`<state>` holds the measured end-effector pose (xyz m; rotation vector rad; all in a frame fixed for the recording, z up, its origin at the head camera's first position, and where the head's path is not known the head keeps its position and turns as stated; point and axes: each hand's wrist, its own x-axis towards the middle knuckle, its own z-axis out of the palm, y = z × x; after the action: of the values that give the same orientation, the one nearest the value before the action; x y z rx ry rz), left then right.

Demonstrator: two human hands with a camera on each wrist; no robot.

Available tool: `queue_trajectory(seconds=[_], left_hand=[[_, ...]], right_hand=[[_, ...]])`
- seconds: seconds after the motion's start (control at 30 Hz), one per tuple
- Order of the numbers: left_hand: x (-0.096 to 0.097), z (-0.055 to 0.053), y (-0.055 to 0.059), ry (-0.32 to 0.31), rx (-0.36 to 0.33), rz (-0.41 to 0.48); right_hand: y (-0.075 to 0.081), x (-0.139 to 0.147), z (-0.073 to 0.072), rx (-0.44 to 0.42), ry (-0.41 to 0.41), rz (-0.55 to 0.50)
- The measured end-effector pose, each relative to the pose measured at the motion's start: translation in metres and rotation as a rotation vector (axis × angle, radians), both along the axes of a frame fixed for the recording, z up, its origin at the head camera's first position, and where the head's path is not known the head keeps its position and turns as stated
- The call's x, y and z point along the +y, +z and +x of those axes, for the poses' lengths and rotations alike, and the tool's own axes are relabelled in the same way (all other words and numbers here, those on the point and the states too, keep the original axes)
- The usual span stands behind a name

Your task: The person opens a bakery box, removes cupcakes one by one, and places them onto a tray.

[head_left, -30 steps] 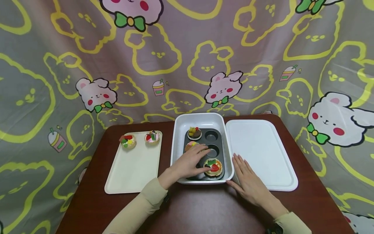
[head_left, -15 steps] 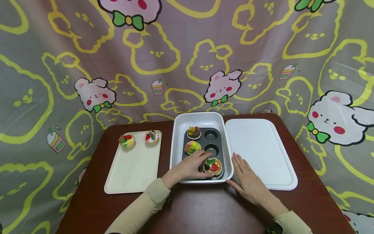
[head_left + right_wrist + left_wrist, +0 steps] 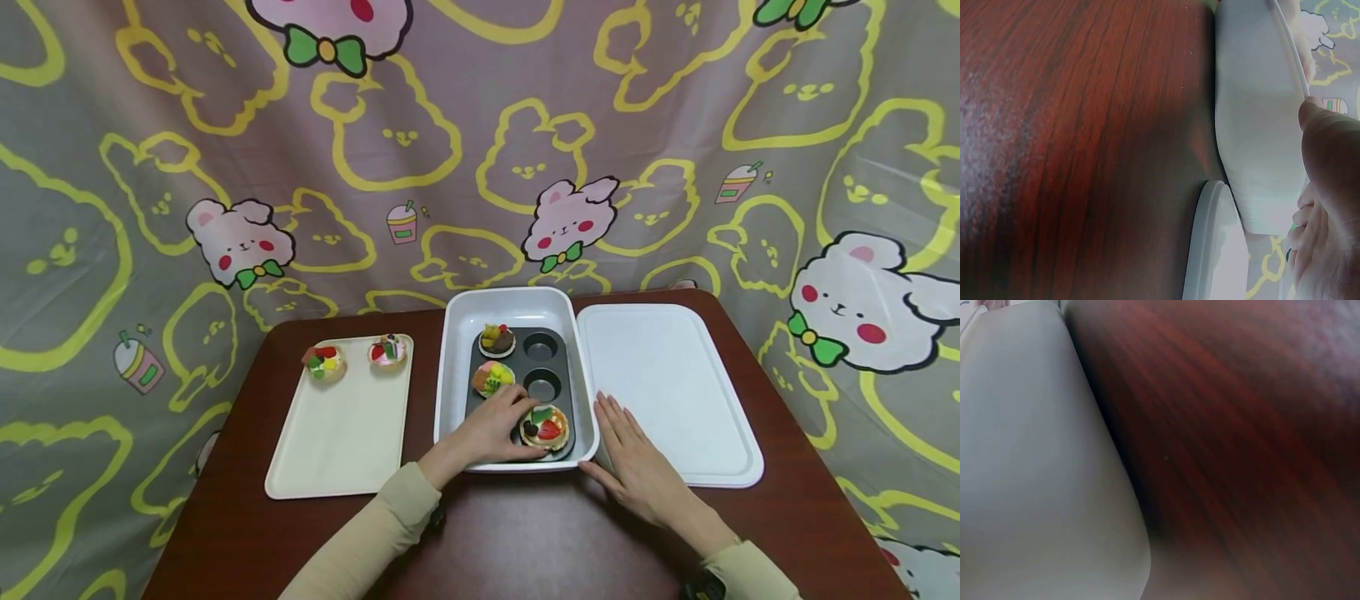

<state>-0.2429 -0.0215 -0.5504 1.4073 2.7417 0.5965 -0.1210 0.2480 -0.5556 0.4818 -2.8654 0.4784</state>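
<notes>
My left hand (image 3: 487,432) reaches into a white deep basin (image 3: 506,306), its thumb and fingers closed around a fruit tart (image 3: 546,428) with a strawberry and green slices on top. This tart sits at the front right of a dark muffin tin (image 3: 519,367) inside the basin. Two more tarts fill the tin's left column: a chocolate-topped one (image 3: 497,340) behind and a pink-and-yellow one (image 3: 492,378) by my fingers. My right hand (image 3: 637,462) lies with straight fingers along the basin's right rim; its thumb (image 3: 1313,112) touches that rim in the right wrist view.
On the left, a cream tray (image 3: 337,442) carries a fruit tart (image 3: 326,364) and a pink-topped tart (image 3: 387,352) at its far end. A flat white tray (image 3: 667,383) stands right beside the basin. A patterned curtain (image 3: 480,167) hangs behind the brown table (image 3: 517,542).
My left hand has come forward from above the pink-and-yellow tart, uncovering it, and its fingers have closed round the front right fruit tart. The right hand keeps its place.
</notes>
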Motion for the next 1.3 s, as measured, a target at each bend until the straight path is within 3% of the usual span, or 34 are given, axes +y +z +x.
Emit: queue_trajectory(seconds=[0.2,0.27,0.33,0.43,0.5,0.57,0.63,0.73,0.87,0.9,1.1,1.2,1.3], left_hand=[[0.001,-0.001,-0.002,-0.021,0.021,0.039],[0.003,0.000,0.003,-0.040,0.002,0.070],[0.002,-0.006,-0.007,-0.068,0.009,0.110],[0.001,-0.009,-0.010,-0.080,-0.022,0.155],[0.001,-0.009,-0.010,-0.061,-0.049,0.159],[0.002,-0.003,0.001,-0.023,-0.091,0.147],[0.003,-0.002,0.003,0.015,-0.108,0.142],[0.003,0.000,0.010,0.065,-0.160,0.185],[0.003,0.002,0.022,0.093,-0.304,0.334],[0.003,0.004,0.030,0.098,-0.370,0.376],[-0.007,0.002,0.045,0.122,-0.762,0.667],[-0.016,0.000,0.050,0.161,-0.886,0.718],[-0.028,-0.001,0.055,0.210,-0.935,0.717]], right_hand=[[0.002,0.000,0.000,-0.037,-0.002,0.008],[0.003,0.000,0.000,-0.033,0.001,0.013],[0.004,-0.001,0.000,-0.027,0.005,0.015],[0.004,-0.001,-0.001,-0.021,0.009,0.012],[0.005,-0.001,-0.002,-0.027,0.010,0.010],[0.005,-0.001,-0.002,-0.035,0.008,0.008],[0.004,-0.001,-0.002,-0.044,0.007,0.004],[0.004,0.000,-0.002,-0.049,0.006,-0.004],[0.004,0.000,-0.001,-0.047,0.008,-0.010],[0.004,0.000,-0.001,-0.045,0.008,-0.013],[0.005,-0.001,0.000,-0.045,0.009,-0.026],[0.005,-0.001,0.000,-0.040,0.011,-0.035],[0.004,0.000,-0.001,-0.013,0.024,-0.044]])
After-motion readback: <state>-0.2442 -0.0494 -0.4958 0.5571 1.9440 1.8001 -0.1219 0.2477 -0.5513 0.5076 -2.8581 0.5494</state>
